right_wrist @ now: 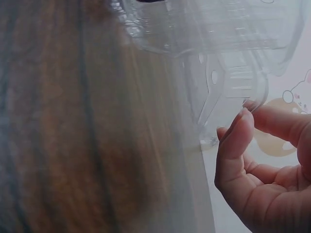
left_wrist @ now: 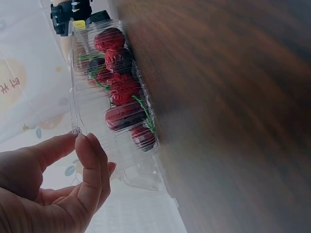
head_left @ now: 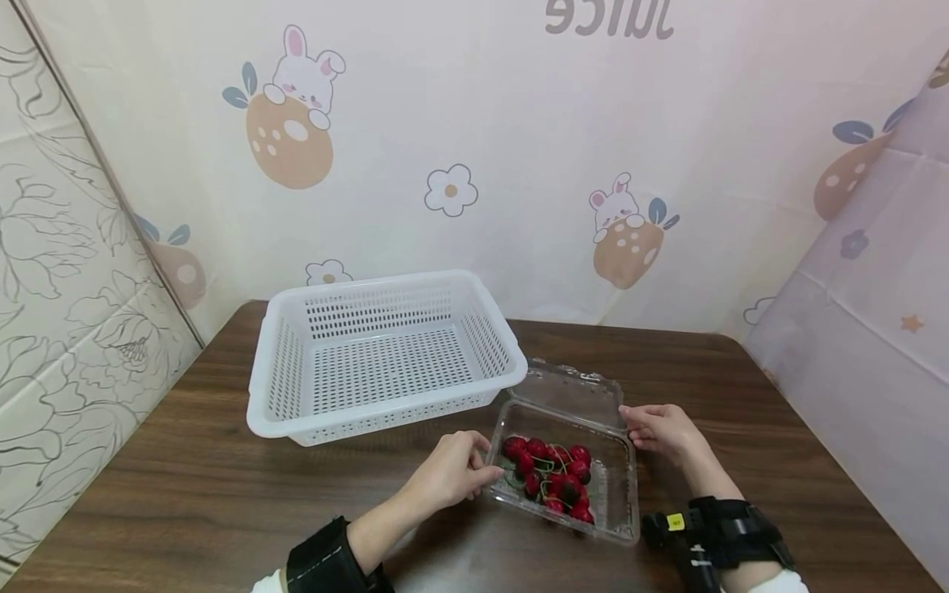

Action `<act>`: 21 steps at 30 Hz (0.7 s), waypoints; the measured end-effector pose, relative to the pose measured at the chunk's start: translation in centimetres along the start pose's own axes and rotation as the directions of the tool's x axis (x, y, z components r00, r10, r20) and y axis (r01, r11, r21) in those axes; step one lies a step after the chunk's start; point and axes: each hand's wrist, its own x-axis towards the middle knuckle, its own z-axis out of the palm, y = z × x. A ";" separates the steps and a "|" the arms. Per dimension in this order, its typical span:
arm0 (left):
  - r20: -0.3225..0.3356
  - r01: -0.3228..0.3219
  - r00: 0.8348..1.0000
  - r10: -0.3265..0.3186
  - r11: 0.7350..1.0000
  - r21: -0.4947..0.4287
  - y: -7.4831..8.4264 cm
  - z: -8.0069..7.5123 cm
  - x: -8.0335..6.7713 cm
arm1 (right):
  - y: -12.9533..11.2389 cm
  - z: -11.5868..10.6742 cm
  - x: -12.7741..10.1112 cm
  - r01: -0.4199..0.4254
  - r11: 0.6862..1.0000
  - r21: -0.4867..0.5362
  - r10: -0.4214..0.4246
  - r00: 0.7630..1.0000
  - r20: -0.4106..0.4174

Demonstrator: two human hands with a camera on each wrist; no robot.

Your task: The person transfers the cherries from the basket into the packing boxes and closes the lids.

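Note:
A clear plastic clamshell box (head_left: 615, 486) stands on the table with its lid (head_left: 567, 391) folded back behind it. Red cherries (head_left: 569, 489) with green stems lie inside, mostly toward the left. My left hand (head_left: 454, 468) pinches the box's left rim between thumb and fingers, as the left wrist view also shows. On the other side, my right hand (head_left: 667, 432) pinches the lid's right edge close to the hinge. In the right wrist view, thumb and finger of that hand (right_wrist: 269, 167) meet on the thin plastic.
A white perforated plastic basket (head_left: 385, 420) stands at the back left, its right front corner close to the lid. The dark wooden table (head_left: 222, 494) ends at a printed curtain (head_left: 519, 247) behind. Black straps (head_left: 734, 531) wrap both wrists.

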 end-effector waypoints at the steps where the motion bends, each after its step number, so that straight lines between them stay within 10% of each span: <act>1: 0.001 -0.002 1.000 0.002 1.000 0.002 0.1 0.0 0.0 | -0.1 -0.1 0.0 0.004 1.000 0.000 -0.004 1.000 0.001; 21: 0.011 -0.019 1.000 0.019 0.999 0.039 0.5 0.3 0.2 | -1.3 -1.4 -1.6 0.067 0.998 -0.009 -0.068 0.998 -0.014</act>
